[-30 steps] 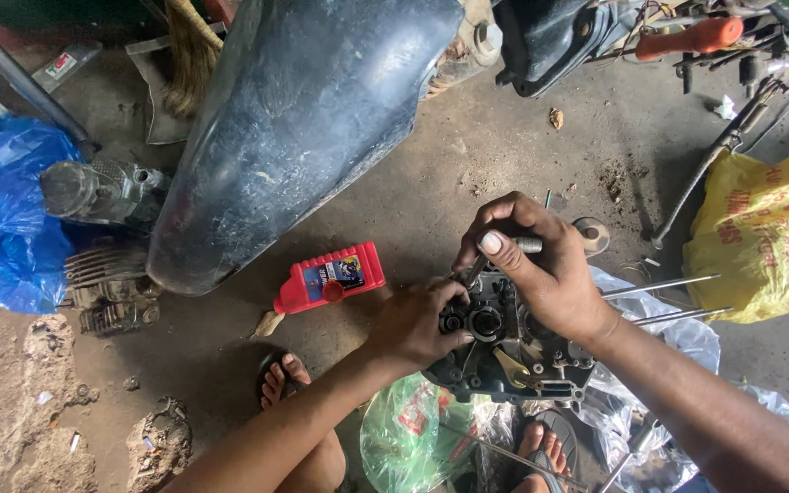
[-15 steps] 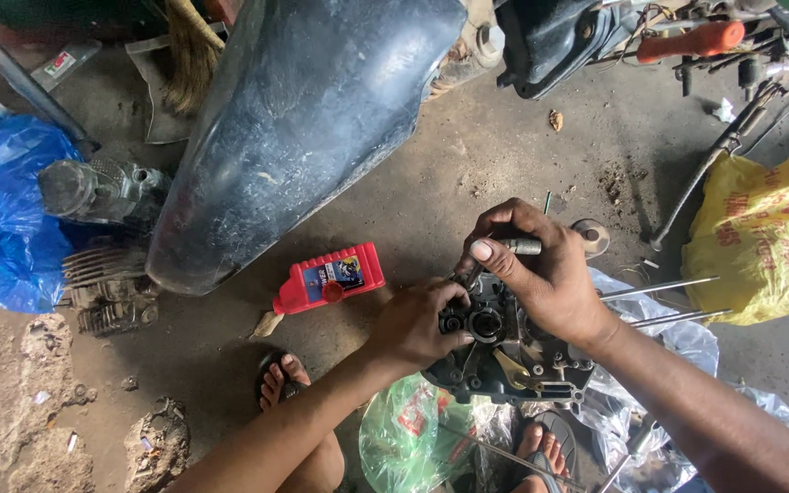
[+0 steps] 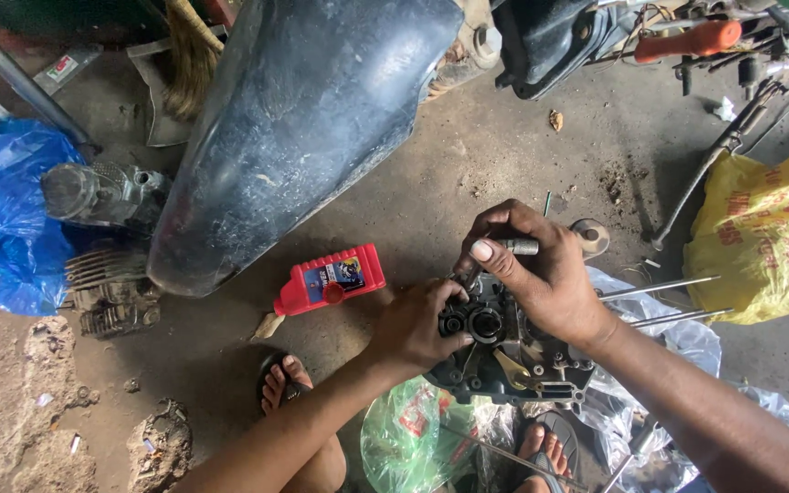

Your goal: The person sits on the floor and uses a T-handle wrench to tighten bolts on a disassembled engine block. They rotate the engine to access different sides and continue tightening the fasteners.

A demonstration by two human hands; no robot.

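Note:
A dark metal engine case [image 3: 504,361] sits on the concrete floor between my feet. My left hand [image 3: 417,327] rests on its left side, fingers curled at the round bearing openings [image 3: 484,322]. My right hand [image 3: 541,274] is closed around a short silver metal tool [image 3: 520,246], held just above the top edge of the case. Long thin metal studs [image 3: 659,288] stick out to the right from under my right wrist.
A red oil bottle [image 3: 332,278] lies left of the case. A black fuel tank [image 3: 312,119] fills the upper middle. Blue plastic bag [image 3: 6,215] and finned engine parts [image 3: 107,292] lie left; a yellow bag [image 3: 764,237] right; a green bag [image 3: 408,438] below.
My right hand has shifted slightly with the silver tool above the case. My left hand stays on the case.

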